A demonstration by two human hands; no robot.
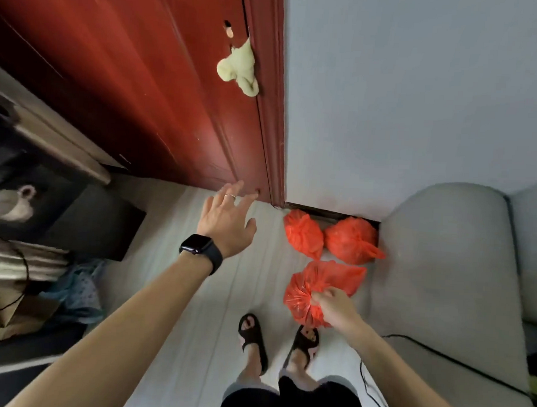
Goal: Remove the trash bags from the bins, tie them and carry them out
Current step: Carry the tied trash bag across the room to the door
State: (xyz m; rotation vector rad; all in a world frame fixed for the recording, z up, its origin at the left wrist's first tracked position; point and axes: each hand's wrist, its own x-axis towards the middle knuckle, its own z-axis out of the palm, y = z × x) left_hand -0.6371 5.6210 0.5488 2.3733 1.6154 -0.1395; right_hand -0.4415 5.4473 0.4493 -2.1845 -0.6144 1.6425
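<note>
My right hand [333, 307] grips the gathered neck of an orange trash bag [322, 285] and holds it above the floor, just ahead of my feet. Two more orange trash bags lie on the floor against the wall: one on the left [303, 232] and one on the right [351, 240] with its tied ends sticking out. My left hand [226, 217] is stretched forward with straight, spread fingers near the bottom of the red door [143, 90], holding nothing. A dark watch sits on that wrist.
A grey sofa arm [442, 272] stands at the right with a black cable [439, 355] across it. A dark low table [94, 223] with a white cup [11, 204] is at the left. A pale green cloth [239, 68] hangs on the door.
</note>
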